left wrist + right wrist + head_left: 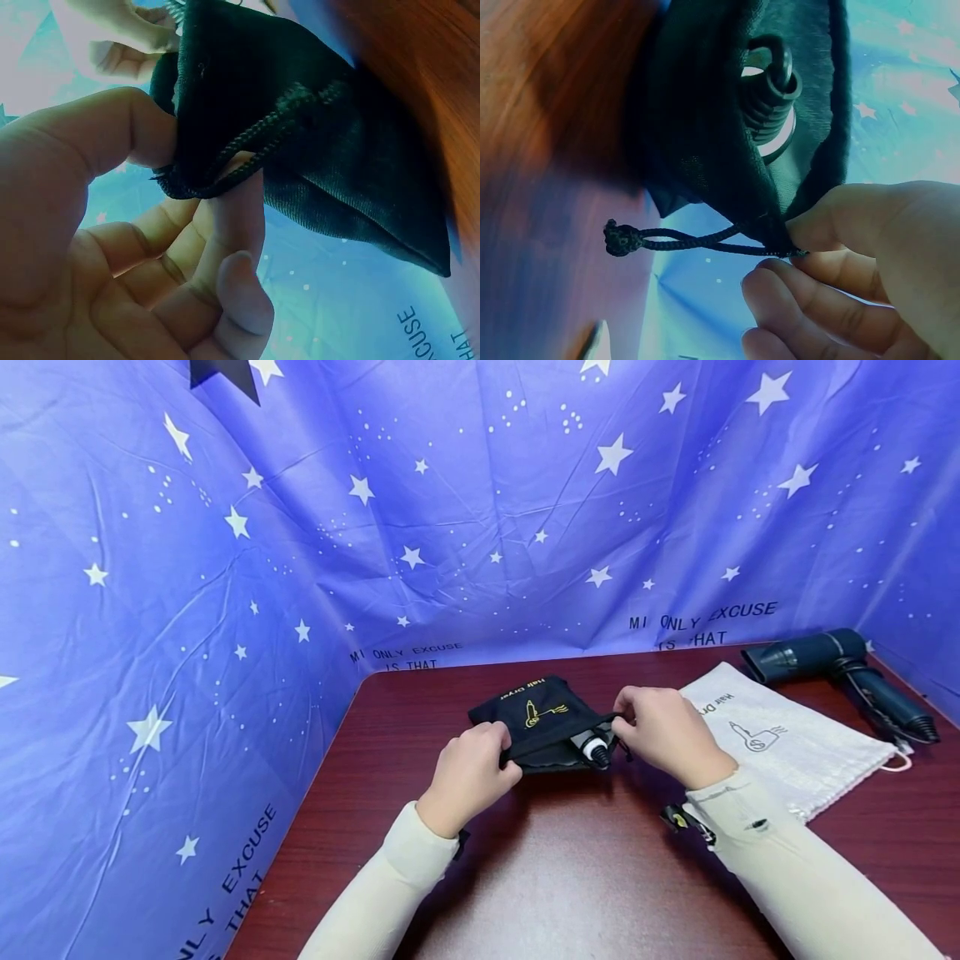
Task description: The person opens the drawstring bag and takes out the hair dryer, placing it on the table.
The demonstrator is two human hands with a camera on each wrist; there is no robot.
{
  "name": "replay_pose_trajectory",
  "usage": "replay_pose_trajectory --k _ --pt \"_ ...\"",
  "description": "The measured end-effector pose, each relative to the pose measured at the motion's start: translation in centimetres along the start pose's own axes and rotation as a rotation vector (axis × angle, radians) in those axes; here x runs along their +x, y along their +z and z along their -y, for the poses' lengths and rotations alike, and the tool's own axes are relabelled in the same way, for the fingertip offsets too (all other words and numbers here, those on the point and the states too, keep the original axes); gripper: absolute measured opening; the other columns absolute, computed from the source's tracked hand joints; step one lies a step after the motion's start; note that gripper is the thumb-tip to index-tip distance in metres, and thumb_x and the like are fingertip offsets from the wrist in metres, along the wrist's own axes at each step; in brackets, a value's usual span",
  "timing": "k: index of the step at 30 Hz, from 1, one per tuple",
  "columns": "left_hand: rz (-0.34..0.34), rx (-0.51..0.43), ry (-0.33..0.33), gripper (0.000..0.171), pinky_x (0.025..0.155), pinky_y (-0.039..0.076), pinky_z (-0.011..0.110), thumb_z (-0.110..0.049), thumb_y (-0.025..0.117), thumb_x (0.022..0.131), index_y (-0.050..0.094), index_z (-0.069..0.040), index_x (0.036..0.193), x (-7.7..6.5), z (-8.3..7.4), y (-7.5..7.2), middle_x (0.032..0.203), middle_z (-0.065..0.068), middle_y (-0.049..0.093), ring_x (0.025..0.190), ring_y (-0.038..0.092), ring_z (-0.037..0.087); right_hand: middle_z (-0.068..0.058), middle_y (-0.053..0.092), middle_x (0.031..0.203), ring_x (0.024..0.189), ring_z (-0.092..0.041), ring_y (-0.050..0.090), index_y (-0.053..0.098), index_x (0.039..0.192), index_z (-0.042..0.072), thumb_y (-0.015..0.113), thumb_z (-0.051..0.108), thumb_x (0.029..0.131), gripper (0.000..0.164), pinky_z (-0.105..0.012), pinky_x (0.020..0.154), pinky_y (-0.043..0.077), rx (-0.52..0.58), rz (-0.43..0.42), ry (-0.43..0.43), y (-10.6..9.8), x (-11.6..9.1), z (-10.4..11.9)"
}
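A black drawstring pouch (546,713) with yellow Hair Dryer lettering lies on the table, its mouth facing me and spread open. From the mouth pokes the ribbed black cord end of a hair dryer (597,750) with a white ring; the rest of it is hidden inside the pouch. My left hand (472,770) pinches the left corner of the mouth between thumb and finger, beside a loop of drawstring (251,146). At the opposite corner my right hand (670,733) pinches the edge, and a knotted drawstring (682,241) hangs out there.
To the right lies a white drawstring pouch (795,752) with a similar dark print. Behind it, near the table's right edge, rests a dark hair dryer (817,656) with its cord bundled at the handle. A blue star-patterned cloth (480,510) borders the dark red table (540,877).
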State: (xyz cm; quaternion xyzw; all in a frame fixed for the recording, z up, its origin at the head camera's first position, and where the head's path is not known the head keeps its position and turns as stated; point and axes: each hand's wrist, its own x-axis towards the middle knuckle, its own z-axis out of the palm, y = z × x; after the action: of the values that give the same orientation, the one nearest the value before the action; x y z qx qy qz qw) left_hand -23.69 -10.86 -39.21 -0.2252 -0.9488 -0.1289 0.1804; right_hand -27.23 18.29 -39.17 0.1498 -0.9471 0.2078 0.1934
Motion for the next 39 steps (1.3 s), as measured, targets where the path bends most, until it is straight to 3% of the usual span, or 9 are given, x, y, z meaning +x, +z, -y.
replay_pose_trajectory --k 13,20,27,30,34,39 --pt "0.070 -0.017 0.015 0.015 0.056 0.050 0.030 -0.019 0.073 0.080 0.061 -0.015 0.086 -0.2 -0.3 0.5 0.079 -0.005 0.059 0.063 0.055 0.012 0.002 0.065 0.070 0.060 -0.022 0.056 0.072 0.086 0.014 0.073 0.025 0.082 0.011 -0.045 0.054 0.044 -0.017 0.081 0.032 0.8 -0.1 -0.2" --pt "0.164 -0.033 0.007 0.016 0.059 0.051 0.031 -0.023 0.073 0.082 0.062 -0.014 0.089 -0.2 -0.5 0.5 0.082 -0.005 0.061 0.066 0.058 0.013 0.001 0.062 0.068 0.060 -0.022 0.056 0.065 0.073 0.019 0.073 0.025 0.078 0.011 -0.041 0.054 0.042 -0.043 0.180 0.063 0.4 -0.3 -0.1" --pt "0.250 -0.023 0.031 0.020 0.061 0.052 0.033 -0.026 0.073 0.081 0.065 -0.014 0.093 -0.3 -0.3 0.4 0.086 -0.003 0.067 0.069 0.062 0.015 0.004 0.059 0.063 0.058 -0.020 0.056 0.057 0.065 0.022 0.072 0.031 0.081 0.023 -0.040 0.050 0.039 -0.075 0.288 0.081 -0.3 -0.5 0.5" --pt "0.291 -0.021 0.035 0.020 0.063 0.053 0.033 -0.027 0.072 0.082 0.065 -0.013 0.095 -0.4 -0.2 0.4 0.088 -0.002 0.069 0.070 0.062 0.014 0.006 0.050 0.056 0.054 -0.017 0.050 0.052 0.058 0.022 0.070 0.032 0.084 0.033 -0.037 0.049 0.035 -0.066 0.314 0.067 -0.3 -0.6 0.8" --pt "0.323 -0.015 0.039 0.018 0.062 0.052 0.034 -0.027 0.071 0.082 0.067 -0.014 0.094 -0.3 -0.2 0.4 0.088 -0.004 0.069 0.069 0.061 0.013 0.009 0.036 0.051 0.051 -0.014 0.039 0.044 0.051 0.023 0.068 0.032 0.088 0.045 -0.034 0.048 0.030 -0.035 0.298 0.047 0.1 -0.8 1.2" --pt "0.335 -0.009 0.024 0.013 0.058 0.051 0.035 -0.023 0.068 0.084 0.069 -0.016 0.094 -0.2 0.0 0.3 0.087 -0.005 0.070 0.069 0.062 0.013 0.012 0.031 0.050 0.050 -0.011 0.034 0.038 0.049 0.024 0.068 0.030 0.089 0.050 -0.032 0.047 0.027 -0.022 0.218 0.022 0.8 -0.9 1.9"
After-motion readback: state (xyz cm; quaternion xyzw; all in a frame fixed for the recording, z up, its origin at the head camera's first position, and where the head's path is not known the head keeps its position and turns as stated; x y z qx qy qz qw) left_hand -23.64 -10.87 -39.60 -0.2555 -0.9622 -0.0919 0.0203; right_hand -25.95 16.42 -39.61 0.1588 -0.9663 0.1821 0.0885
